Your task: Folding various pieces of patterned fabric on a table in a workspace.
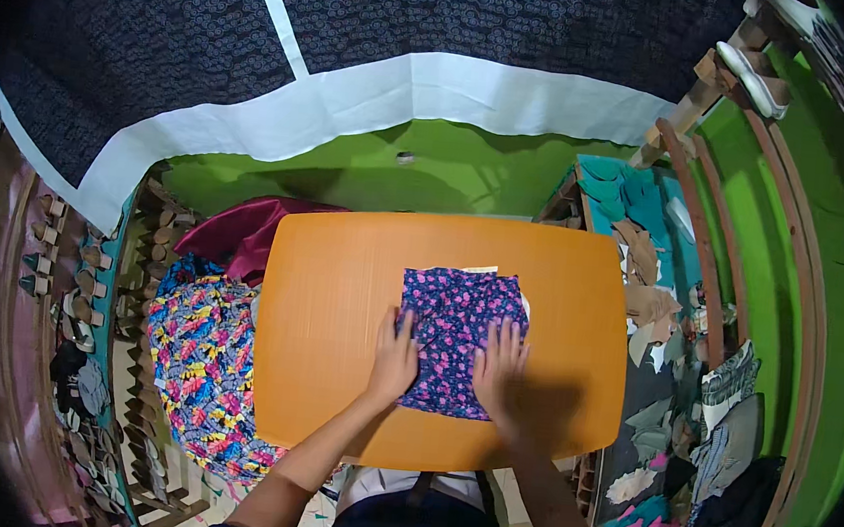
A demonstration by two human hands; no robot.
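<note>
A folded piece of dark blue cloth with pink flowers (455, 342) lies on the orange table (330, 286) in front of me. Bits of something whitish show past its far and right edges; what they are I cannot make out. My left hand (396, 357) rests at the cloth's left edge, fingers stretched out and pointing away from me. On the right side of the cloth, my right hand (499, 369) lies flat with its fingers spread. Neither hand grips anything.
Bright floral fabric (207, 365) and a maroon cloth (244, 233) lie left of the table. Shoe lasts (89, 285) stand on racks farther left. Fabric scraps (645, 414) are heaped at the right, beside wooden rails (797, 226). A dark patterned curtain with a white border (458, 86) hangs beyond.
</note>
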